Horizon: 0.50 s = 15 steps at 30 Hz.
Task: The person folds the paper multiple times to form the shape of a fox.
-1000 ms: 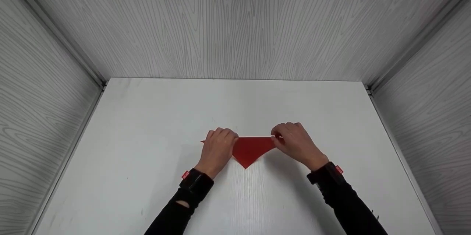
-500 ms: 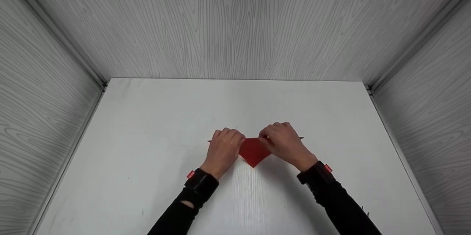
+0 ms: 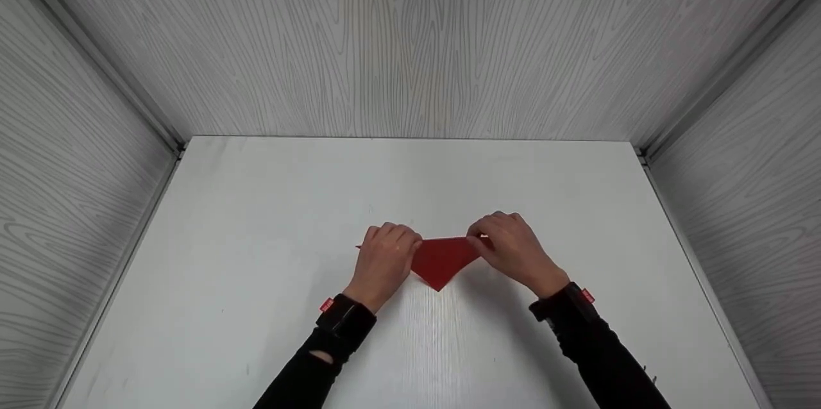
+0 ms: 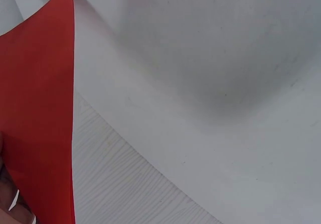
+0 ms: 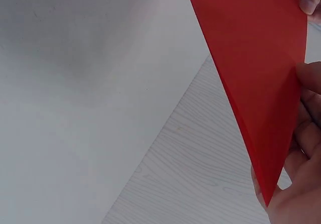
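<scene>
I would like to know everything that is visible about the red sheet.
The red sheet looks like thin, smooth paper, apparently folded along its straight far edge. Roughly triangular, it has pointed side tips and a corner on the near side. The left hand and right hand grip it, slightly bowed, above the white table.

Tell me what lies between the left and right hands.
In the head view, the red sheet spans the gap from left hand to right hand.
</scene>
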### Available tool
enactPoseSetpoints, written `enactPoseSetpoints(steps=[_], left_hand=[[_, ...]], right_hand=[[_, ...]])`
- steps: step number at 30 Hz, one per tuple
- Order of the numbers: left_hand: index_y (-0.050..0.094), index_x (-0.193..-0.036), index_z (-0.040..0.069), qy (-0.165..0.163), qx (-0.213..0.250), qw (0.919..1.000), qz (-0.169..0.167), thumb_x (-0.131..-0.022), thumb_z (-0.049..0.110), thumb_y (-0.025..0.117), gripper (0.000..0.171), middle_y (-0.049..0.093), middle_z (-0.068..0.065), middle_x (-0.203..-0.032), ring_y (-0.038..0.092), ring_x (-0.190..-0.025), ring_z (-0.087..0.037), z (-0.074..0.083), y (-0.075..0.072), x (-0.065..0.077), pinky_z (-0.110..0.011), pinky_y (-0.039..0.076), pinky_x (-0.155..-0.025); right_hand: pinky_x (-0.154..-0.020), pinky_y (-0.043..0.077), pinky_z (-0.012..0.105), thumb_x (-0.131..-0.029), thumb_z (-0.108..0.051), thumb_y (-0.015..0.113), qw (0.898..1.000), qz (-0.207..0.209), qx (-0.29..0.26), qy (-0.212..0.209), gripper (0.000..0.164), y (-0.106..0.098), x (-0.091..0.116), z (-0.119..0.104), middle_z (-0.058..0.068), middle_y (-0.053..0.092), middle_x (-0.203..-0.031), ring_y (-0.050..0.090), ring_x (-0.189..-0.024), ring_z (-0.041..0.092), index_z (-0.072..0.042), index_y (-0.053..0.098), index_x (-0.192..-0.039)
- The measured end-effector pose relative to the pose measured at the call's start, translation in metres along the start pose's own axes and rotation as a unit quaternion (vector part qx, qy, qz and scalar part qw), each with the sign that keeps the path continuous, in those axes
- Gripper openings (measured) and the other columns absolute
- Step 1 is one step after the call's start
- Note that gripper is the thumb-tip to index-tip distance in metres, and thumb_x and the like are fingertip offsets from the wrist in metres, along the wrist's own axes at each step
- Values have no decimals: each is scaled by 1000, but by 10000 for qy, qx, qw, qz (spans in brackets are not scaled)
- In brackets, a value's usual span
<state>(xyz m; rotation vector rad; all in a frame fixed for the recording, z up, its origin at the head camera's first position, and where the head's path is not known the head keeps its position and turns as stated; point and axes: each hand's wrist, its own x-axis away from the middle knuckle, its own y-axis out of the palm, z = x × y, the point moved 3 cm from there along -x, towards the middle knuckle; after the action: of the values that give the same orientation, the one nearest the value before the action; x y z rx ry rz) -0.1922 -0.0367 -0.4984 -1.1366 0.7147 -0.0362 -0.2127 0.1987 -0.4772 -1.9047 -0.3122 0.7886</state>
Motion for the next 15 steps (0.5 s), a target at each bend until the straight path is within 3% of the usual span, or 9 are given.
enactPoseSetpoints(steps=[9, 15], left_hand=[[78, -106, 14, -212, -34, 9997, -145, -95, 21, 76, 14, 77, -3, -104, 68, -101, -22, -7, -2, 2, -39, 52, -88], [78, -107, 13, -178, 55, 9998, -75, -95, 21, 77, 14, 77, -3, -104, 68, -101, -22, -8, -3, 0, -39, 52, -88]], right_hand=[[-74, 49, 39, -92, -9, 78, 9996, -4, -189, 227, 8, -7, 7, 12, -2, 74, -88, 64, -81, 18, -13, 75, -98], [-77, 49, 39, -93, -11, 78, 9989, -94, -253, 371, 6, -10, 11, 17, -4, 74, -88, 64, -83, 17, -14, 75, -98]])
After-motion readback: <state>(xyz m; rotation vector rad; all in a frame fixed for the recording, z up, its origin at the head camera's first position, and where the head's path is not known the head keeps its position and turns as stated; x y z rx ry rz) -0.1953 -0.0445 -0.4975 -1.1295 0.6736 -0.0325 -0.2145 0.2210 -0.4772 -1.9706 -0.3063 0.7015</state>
